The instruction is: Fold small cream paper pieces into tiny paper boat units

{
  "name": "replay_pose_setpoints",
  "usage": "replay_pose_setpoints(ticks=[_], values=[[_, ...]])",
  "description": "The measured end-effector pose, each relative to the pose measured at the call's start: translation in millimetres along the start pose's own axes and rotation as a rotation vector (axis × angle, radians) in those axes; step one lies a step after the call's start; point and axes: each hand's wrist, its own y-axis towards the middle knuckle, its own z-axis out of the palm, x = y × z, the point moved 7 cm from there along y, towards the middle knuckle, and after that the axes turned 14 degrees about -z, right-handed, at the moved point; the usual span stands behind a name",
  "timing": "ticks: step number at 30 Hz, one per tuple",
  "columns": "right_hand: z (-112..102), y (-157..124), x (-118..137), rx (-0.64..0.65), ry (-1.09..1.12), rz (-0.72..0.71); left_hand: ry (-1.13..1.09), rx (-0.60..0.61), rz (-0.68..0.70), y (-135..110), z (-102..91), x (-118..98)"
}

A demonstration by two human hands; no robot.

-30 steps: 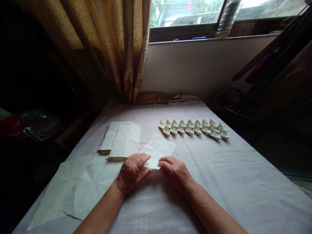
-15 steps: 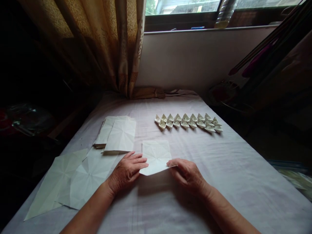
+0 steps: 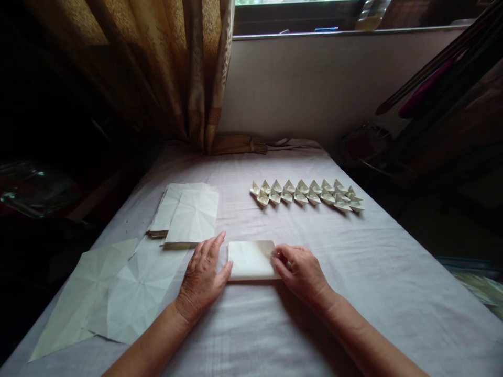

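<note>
Between my hands a white sheet of paper (image 3: 251, 260) lies folded over into a short, wide rectangle, its fold toward me. My left hand (image 3: 204, 275) rests at its left edge, thumb touching the paper and fingers stretched out. The fingers of my right hand (image 3: 301, 269) pinch the paper's right edge. Beyond, several small folded paper boats (image 3: 301, 193) stand in two rows. A stack of creased paper sheets (image 3: 192, 217) lies past my left hand, and loose creased sheets (image 3: 137, 293) spread out beside my left forearm.
A pale cloth (image 3: 377, 293) covers the table. A gold curtain (image 3: 200, 68) hangs to its far edge on the left. On the window sill lie a blue pen (image 3: 326, 29) and a clear bottle (image 3: 371, 14).
The sheet's near half has been folded away from me onto its far half. My left hand has turned, with its fingers pointing more forward. The view has tilted slightly down.
</note>
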Motion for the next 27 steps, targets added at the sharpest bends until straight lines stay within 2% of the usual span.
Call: replay_pose_setpoints(ticks=[1,2,5,7,11,16,22,27], values=[[2,0,1,-0.003,-0.021,-0.029,0.038,-0.034,0.06,-1,-1.0,-8],[3,-1,2,-0.019,-0.033,-0.049,0.073,-0.018,0.126,-3,1.6,-17],[2,-5,2,-0.107,-0.042,-0.07,0.121,0.172,0.336,-16,20.1,-45],[2,-7,3,-0.151,-0.044,-0.084,0.121,0.285,0.4,-24,32.2,-56],[2,-8,5,-0.179,-0.061,-0.121,0.153,0.334,0.417,-32,43.7,-61],[2,-9,8,-0.192,-0.048,-0.142,0.163,0.348,0.432,-35,45.5,-58],[4,-6,10,-0.108,-0.036,-0.134,0.156,0.354,0.411,-37,46.4,-56],[5,-5,8,-0.092,-0.017,-0.114,0.156,0.362,0.408,-36,47.3,-56]])
